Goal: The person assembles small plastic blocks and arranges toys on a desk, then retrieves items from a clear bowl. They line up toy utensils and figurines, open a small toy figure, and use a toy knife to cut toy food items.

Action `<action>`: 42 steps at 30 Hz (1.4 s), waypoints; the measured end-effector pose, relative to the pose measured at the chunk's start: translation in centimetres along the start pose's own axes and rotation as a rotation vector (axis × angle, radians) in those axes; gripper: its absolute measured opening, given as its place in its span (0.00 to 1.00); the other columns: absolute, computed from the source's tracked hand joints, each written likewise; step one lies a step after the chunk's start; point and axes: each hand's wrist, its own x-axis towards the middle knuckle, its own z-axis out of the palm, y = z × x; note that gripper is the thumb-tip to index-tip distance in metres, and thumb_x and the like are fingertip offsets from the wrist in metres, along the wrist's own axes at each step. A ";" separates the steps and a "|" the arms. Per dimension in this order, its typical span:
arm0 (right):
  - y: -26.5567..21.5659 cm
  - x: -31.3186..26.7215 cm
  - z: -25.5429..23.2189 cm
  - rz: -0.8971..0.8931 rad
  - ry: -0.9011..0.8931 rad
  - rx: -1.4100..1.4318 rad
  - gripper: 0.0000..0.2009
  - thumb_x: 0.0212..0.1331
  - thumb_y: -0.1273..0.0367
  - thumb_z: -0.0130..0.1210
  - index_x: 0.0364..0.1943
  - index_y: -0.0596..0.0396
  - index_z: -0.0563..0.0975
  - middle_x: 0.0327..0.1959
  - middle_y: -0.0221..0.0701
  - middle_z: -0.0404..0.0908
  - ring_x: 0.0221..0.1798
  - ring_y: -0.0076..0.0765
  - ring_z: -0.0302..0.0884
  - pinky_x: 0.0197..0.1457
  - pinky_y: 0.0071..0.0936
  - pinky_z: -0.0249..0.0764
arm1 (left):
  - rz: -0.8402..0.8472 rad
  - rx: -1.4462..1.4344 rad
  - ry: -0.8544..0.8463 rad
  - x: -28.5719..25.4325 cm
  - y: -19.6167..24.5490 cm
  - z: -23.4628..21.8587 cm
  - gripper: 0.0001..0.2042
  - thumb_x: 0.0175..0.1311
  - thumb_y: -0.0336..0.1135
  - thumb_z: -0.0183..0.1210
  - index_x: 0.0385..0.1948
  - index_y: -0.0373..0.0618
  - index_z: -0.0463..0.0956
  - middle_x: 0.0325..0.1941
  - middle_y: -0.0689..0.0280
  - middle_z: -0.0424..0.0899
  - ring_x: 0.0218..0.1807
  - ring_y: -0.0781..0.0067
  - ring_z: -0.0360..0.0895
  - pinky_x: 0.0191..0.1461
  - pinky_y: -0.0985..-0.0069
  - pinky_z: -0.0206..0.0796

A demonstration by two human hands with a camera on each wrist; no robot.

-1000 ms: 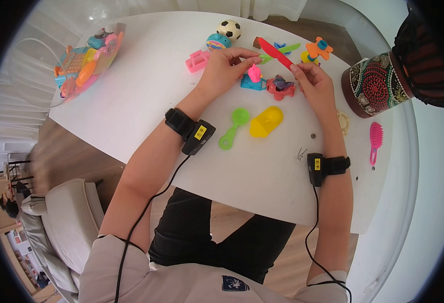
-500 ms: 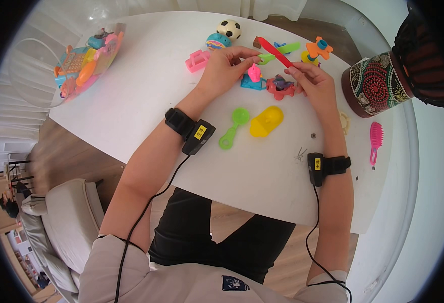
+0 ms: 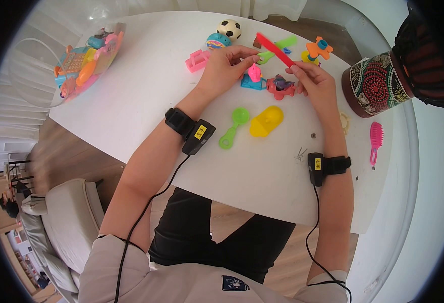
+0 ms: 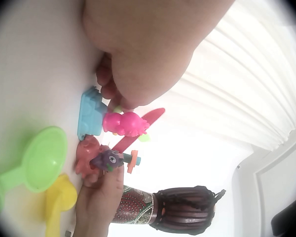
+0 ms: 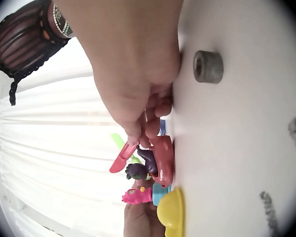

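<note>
My right hand (image 3: 315, 83) pinches a red toy knife (image 3: 275, 50) by its handle end, the blade slanting up to the left. Opposite, my left hand (image 3: 225, 68) holds the near end of a flat, blade-like green toy utensil (image 3: 287, 42) between thumb and fingertips. Knife and utensil cross in the head view, the red one in front. Just below the hands stand a pink figure (image 4: 126, 123) on a blue toy base (image 4: 91, 113) and a dark purple figure (image 5: 138, 171) in a red toy animal (image 5: 163, 160).
Nearer me lie a green scoop (image 3: 234, 128) and a yellow toy (image 3: 267, 121). A football (image 3: 229, 30), blue round toy (image 3: 218, 41) and pink block (image 3: 198, 61) stand behind my left hand. Orange toy (image 3: 319, 48), patterned drum (image 3: 378, 86) and pink hairbrush (image 3: 376, 142) are right.
The green utensil's far end has swung upward, away from me, so it crosses the red knife higher. The knife has shifted slightly, and both hands stay almost in place.
</note>
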 end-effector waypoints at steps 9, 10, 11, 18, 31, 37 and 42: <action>0.2 0.1 -0.1 0.002 0.014 0.011 0.12 0.70 0.68 0.64 0.52 0.60 0.85 0.42 0.34 0.91 0.23 0.15 0.73 0.27 0.15 0.68 | -0.011 -0.022 0.001 -0.1 0.5 0.0 0.11 0.73 0.32 0.64 0.52 0.38 0.86 0.37 0.71 0.88 0.33 0.89 0.76 0.33 0.85 0.69; 0.2 0.1 -0.1 0.000 0.004 -0.001 0.12 0.70 0.68 0.64 0.52 0.60 0.85 0.42 0.34 0.91 0.23 0.15 0.72 0.27 0.14 0.68 | -0.006 -0.031 0.000 -0.1 0.5 0.0 0.11 0.73 0.32 0.64 0.52 0.38 0.86 0.37 0.71 0.88 0.33 0.89 0.77 0.33 0.85 0.69; 0.1 0.1 0.0 0.000 0.003 -0.001 0.12 0.70 0.68 0.64 0.52 0.60 0.85 0.42 0.34 0.91 0.23 0.15 0.72 0.27 0.14 0.68 | -0.006 -0.031 0.000 -0.1 0.5 0.0 0.11 0.73 0.32 0.64 0.52 0.38 0.86 0.37 0.71 0.88 0.33 0.89 0.77 0.33 0.85 0.69; 0.1 0.0 0.0 -0.003 0.012 0.002 0.12 0.71 0.67 0.64 0.52 0.59 0.85 0.42 0.33 0.91 0.24 0.15 0.73 0.27 0.14 0.68 | 0.018 -0.030 0.010 -0.1 0.1 0.1 0.11 0.73 0.31 0.64 0.52 0.38 0.85 0.37 0.71 0.88 0.33 0.89 0.77 0.33 0.85 0.69; 0.6 0.2 0.0 -0.010 0.015 -0.027 0.12 0.71 0.66 0.63 0.51 0.58 0.85 0.41 0.32 0.91 0.25 0.15 0.74 0.29 0.15 0.67 | 0.032 -0.017 0.005 0.0 0.3 0.0 0.11 0.73 0.32 0.64 0.51 0.39 0.86 0.34 0.73 0.86 0.31 0.90 0.74 0.32 0.86 0.66; 0.4 0.1 0.0 0.009 0.038 -0.034 0.12 0.72 0.66 0.63 0.52 0.58 0.84 0.41 0.32 0.91 0.24 0.15 0.74 0.29 0.15 0.68 | 0.001 -0.026 0.003 -0.1 0.5 0.0 0.10 0.73 0.32 0.64 0.50 0.39 0.86 0.34 0.73 0.86 0.31 0.91 0.73 0.32 0.86 0.65; 0.7 0.2 -0.1 -0.007 0.005 -0.028 0.12 0.72 0.66 0.63 0.52 0.58 0.84 0.42 0.33 0.91 0.25 0.15 0.74 0.29 0.15 0.68 | 0.011 0.005 0.005 -0.1 0.3 0.0 0.10 0.73 0.32 0.64 0.51 0.39 0.86 0.34 0.73 0.86 0.30 0.91 0.72 0.32 0.86 0.65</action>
